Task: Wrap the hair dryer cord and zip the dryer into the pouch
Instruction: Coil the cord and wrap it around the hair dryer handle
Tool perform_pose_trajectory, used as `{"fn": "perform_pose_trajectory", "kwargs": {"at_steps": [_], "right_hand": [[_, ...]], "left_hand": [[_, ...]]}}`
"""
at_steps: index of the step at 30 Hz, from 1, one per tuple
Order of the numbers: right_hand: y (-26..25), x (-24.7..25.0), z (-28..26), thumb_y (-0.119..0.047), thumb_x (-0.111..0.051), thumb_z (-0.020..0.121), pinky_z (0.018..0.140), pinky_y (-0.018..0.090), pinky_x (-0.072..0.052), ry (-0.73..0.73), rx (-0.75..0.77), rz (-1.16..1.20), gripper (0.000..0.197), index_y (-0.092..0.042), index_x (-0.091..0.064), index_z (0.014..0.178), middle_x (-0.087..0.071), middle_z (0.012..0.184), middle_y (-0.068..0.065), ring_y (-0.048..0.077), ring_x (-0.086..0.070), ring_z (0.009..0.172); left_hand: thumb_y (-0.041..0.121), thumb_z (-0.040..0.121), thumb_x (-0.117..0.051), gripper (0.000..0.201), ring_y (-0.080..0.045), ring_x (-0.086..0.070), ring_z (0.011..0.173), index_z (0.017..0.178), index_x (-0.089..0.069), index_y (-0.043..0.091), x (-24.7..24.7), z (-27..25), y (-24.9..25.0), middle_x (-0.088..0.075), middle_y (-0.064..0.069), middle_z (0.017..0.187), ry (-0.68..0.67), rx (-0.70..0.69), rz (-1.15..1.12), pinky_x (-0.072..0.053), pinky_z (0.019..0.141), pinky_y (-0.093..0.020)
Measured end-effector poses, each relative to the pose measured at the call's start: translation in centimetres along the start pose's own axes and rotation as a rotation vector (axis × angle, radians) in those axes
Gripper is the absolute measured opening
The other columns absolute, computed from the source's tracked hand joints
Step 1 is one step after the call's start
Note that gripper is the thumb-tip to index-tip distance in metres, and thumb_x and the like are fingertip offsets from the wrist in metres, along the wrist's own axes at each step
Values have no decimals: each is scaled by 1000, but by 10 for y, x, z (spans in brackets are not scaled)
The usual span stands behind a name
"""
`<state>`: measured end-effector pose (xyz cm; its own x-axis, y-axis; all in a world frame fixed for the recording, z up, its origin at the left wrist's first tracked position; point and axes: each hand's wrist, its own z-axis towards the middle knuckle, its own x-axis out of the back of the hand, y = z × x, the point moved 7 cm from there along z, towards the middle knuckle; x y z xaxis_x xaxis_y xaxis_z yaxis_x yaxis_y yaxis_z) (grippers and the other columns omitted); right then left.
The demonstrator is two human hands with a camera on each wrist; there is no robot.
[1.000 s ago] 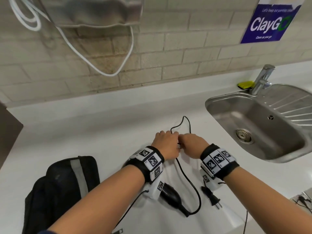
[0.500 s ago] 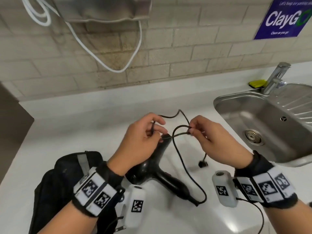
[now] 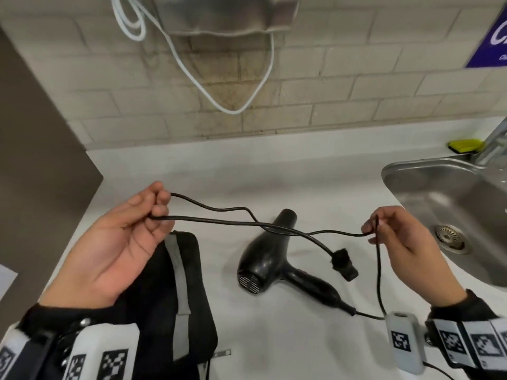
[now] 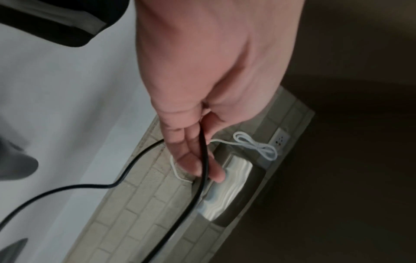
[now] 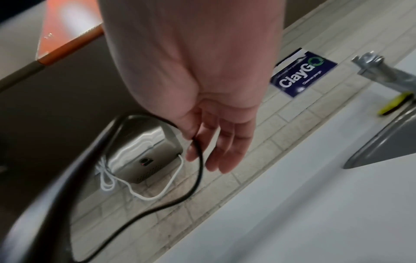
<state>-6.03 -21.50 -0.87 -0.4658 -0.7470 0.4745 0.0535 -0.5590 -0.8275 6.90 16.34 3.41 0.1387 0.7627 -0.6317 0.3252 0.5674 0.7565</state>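
A black hair dryer (image 3: 264,256) lies on the white counter (image 3: 274,176), nozzle pointing away. Its black cord (image 3: 219,221) is stretched in the air above it between my two hands. My left hand (image 3: 120,234) pinches a folded bend of the cord (image 4: 202,160) at the left. My right hand (image 3: 395,237) pinches the cord (image 5: 199,160) at the right, and from there it drops to the dryer's handle. The plug (image 3: 343,263) dangles just right of the dryer. A black pouch with a grey stripe (image 3: 181,283) lies under my left forearm.
A steel sink (image 3: 444,215) with a tap (image 3: 491,145) and a yellow sponge (image 3: 463,145) sits at the right. On the brick wall hangs a metal dryer unit (image 3: 227,15) with a white cable (image 3: 233,111). A dark panel (image 3: 35,160) stands at the left.
My hands have moved apart, drawing the cord out into a long doubled span above the dryer. The plug has lifted off the counter and now hangs.
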Motion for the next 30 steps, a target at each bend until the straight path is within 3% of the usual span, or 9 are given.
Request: {"fn": "perform_pose_trajectory", "kwargs": {"at_steps": [3, 6, 12, 16, 18, 20, 23, 27, 30], "right_hand": [[1, -4, -6, 2, -47, 98, 77, 39, -56, -111, -19, 52, 21, -15, -60, 98, -71, 93, -2, 19, -67, 88], [-6, -8, -14, 11, -54, 91, 84, 33, -55, -221, 20, -21, 39, -26, -67, 92, -72, 97, -4, 17, -68, 91], [-61, -15, -18, 19, -54, 86, 72, 24, -52, -54, 61, 80, 51, -29, -70, 82, -72, 81, -1, 14, -65, 74], [-124, -74, -29, -20, -69, 89, 56, 23, -47, -295, 1, 476, 10, -11, -72, 87, -72, 74, 10, 17, -59, 62], [-133, -113, -36, -54, -57, 87, 64, 29, -48, -522, -159, 605, 51, -6, -72, 98, -74, 86, 15, 22, -62, 73], [-144, -140, -41, -63, -38, 89, 77, 38, -47, -659, -313, 665, 71, -2, -69, 105, -74, 94, 19, 29, -63, 85], [-162, -155, -39, -57, -51, 89, 80, 38, -51, -665, -496, 898, 66, 4, -67, 108, -73, 95, 19, 29, -66, 86], [-181, -148, -35, -16, -65, 89, 58, 32, -57, -643, -416, 989, 24, 0, -66, 106, -66, 80, 13, 25, -66, 66], [-187, -134, -35, -13, -57, 87, 37, 18, -37, -646, -326, 889, 20, -8, -68, 103, -59, 72, 6, 13, -44, 43]], "left_hand": [[-5, 70, -61, 31, -2, -56, 49, 94, -73, 10, 7, -5, 9, -65, 0, 77, -1, 0, -101, -52, 48, -17], [3, 95, -42, 26, -1, -52, 42, 103, -63, 17, 2, -13, 13, -63, 3, 76, -7, -30, 45, -52, 47, -17], [18, 87, -53, 17, -10, -55, 38, 98, -65, 21, -30, -39, 30, -69, -1, 79, -207, -138, 322, -51, 45, -23], [32, 87, -68, 20, -21, -65, 48, 100, -63, 18, -54, -59, 22, -74, -9, 91, -460, -200, 505, -55, 57, -27], [24, 93, -62, 10, -24, -68, 53, 99, -62, 16, -68, -73, 10, -75, -11, 95, -557, -222, 651, -56, 63, -30], [8, 98, -53, 10, -21, -71, 63, 99, -61, 13, -81, -86, -12, -75, -1, 97, -660, -185, 829, -56, 74, -29], [10, 99, -55, 16, -2, -70, 76, 106, -67, 19, -87, -102, -49, -69, 22, 83, -776, -74, 1104, -47, 77, -11], [22, 99, -55, 27, 9, -59, 109, 123, -64, 33, -75, -113, -53, -63, 28, 111, -973, -114, 1325, -36, 91, -5], [28, 87, -72, 21, 0, -67, 94, 108, -73, 24, -49, -92, -14, -73, 16, 102, -804, -115, 1145, -44, 86, -8]]}}
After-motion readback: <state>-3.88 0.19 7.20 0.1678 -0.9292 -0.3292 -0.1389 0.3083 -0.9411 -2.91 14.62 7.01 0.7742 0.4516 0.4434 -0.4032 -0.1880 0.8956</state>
